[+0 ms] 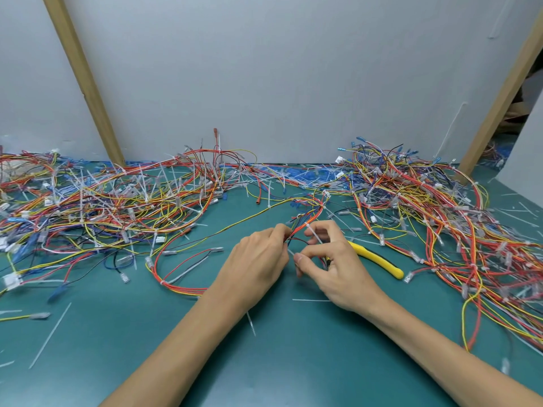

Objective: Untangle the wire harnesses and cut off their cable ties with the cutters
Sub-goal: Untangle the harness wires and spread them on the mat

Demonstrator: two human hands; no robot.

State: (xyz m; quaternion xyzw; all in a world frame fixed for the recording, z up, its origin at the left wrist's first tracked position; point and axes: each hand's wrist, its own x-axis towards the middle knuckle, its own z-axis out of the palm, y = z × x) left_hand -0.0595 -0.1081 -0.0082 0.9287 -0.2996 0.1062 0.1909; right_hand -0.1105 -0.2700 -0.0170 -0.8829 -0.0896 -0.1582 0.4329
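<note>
The cutters only show their yellow handles. The head end is tucked behind the right hand, so there's no telling whether that hand grips them. The cable tie it pinches mostly vanishes behind its fingers. The left hand has its fingertips buried in the wire harness. Both forearms get chopped by the bottom edge. The left pile runs off the left edge, the right pile off the right. The connectors are too blurry to identify.
</note>
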